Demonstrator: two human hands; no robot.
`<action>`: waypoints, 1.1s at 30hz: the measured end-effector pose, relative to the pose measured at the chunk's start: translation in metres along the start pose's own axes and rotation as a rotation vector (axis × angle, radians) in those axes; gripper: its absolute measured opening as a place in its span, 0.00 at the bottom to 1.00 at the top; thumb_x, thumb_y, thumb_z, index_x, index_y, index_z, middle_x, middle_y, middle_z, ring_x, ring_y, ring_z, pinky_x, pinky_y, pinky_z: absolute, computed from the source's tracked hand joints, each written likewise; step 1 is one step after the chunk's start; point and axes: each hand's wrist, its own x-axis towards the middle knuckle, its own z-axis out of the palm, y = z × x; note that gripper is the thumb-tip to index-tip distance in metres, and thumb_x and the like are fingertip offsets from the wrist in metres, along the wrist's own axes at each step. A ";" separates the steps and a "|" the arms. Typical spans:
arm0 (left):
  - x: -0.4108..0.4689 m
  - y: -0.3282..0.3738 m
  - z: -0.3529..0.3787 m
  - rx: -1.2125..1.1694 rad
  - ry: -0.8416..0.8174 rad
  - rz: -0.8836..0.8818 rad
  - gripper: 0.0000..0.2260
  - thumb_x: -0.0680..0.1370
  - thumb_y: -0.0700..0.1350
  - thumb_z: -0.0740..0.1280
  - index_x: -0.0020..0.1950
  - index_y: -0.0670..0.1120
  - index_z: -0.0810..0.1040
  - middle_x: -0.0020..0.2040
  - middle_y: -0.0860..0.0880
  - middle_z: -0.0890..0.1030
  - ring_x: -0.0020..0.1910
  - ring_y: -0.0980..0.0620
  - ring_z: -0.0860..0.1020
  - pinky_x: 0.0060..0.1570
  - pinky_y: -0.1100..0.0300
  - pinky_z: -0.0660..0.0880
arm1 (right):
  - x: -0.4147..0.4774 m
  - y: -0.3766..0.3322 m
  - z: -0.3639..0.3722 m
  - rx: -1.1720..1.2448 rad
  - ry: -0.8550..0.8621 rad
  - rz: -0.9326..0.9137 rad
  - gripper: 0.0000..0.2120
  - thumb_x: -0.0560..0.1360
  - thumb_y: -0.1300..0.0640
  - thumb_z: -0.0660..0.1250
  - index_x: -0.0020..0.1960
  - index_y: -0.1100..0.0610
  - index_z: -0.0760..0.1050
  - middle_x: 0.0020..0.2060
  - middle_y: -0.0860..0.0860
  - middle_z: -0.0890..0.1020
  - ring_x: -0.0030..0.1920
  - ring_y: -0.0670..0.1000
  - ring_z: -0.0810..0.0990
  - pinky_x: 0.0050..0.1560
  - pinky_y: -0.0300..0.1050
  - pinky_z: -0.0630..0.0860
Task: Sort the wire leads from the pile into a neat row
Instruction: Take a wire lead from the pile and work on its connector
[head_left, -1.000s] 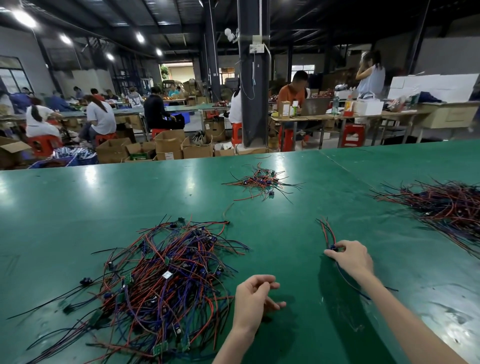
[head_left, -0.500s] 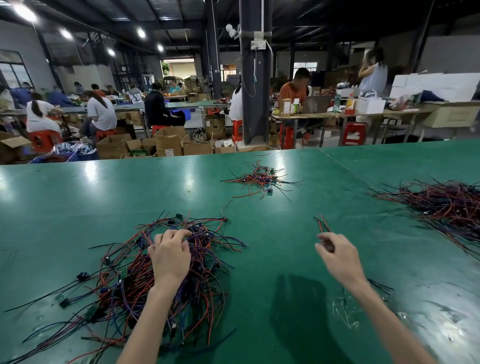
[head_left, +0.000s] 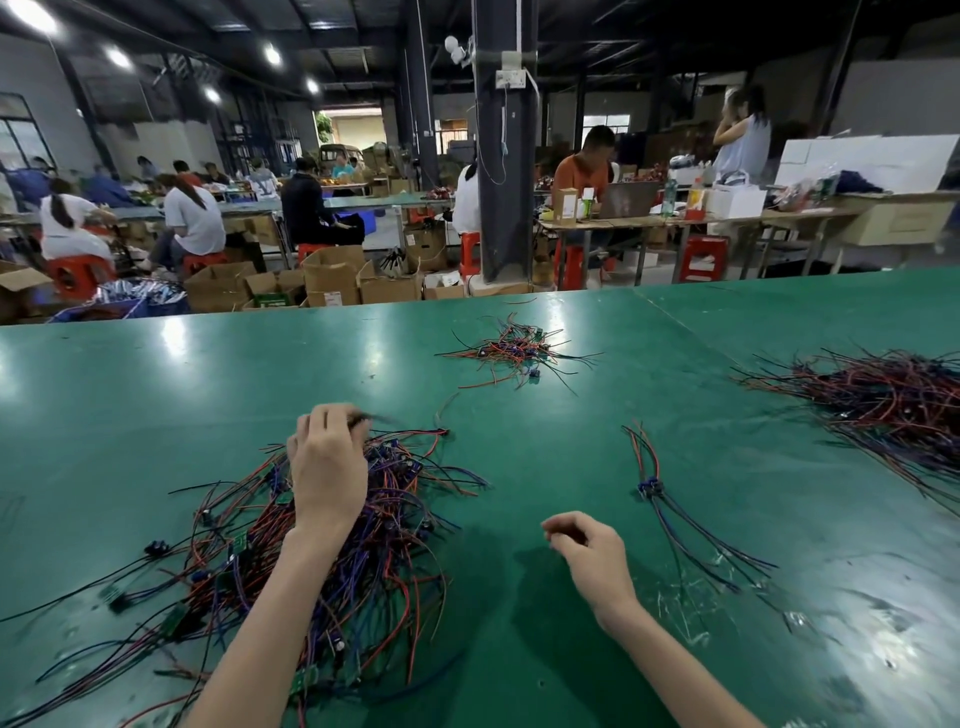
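Here, the left hand (head_left: 327, 462) pinches a blurred wire lead (head_left: 376, 417) atop the tangled pile (head_left: 244, 551) (right hand (head_left: 592, 558) loosely curled, empty); lifting could drag snagged neighbours along.

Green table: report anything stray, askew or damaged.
The sorted leads are bunched at their connectors and fan out, not a neat row. One stray lead lies alone beyond the near pile. The table shows pale scratches near the right hand.
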 end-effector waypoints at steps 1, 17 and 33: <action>0.003 0.011 -0.007 -0.075 0.064 0.027 0.08 0.79 0.40 0.64 0.53 0.36 0.77 0.49 0.41 0.79 0.49 0.43 0.75 0.50 0.50 0.72 | 0.000 0.000 0.002 -0.011 0.011 0.004 0.12 0.73 0.68 0.67 0.39 0.52 0.81 0.38 0.46 0.84 0.43 0.45 0.81 0.43 0.34 0.74; -0.116 0.070 0.051 -0.936 -0.615 -0.646 0.12 0.80 0.41 0.64 0.41 0.36 0.80 0.36 0.44 0.81 0.35 0.50 0.79 0.37 0.59 0.77 | -0.009 -0.008 0.007 0.362 -0.188 0.079 0.06 0.76 0.59 0.68 0.44 0.59 0.83 0.36 0.52 0.84 0.34 0.44 0.79 0.35 0.32 0.72; -0.139 0.077 0.061 -0.991 -0.658 -0.364 0.02 0.75 0.37 0.69 0.47 0.40 0.78 0.40 0.48 0.85 0.42 0.50 0.84 0.46 0.59 0.79 | -0.012 -0.017 0.007 0.516 -0.212 0.275 0.11 0.71 0.58 0.72 0.32 0.62 0.80 0.28 0.56 0.77 0.27 0.50 0.74 0.28 0.39 0.71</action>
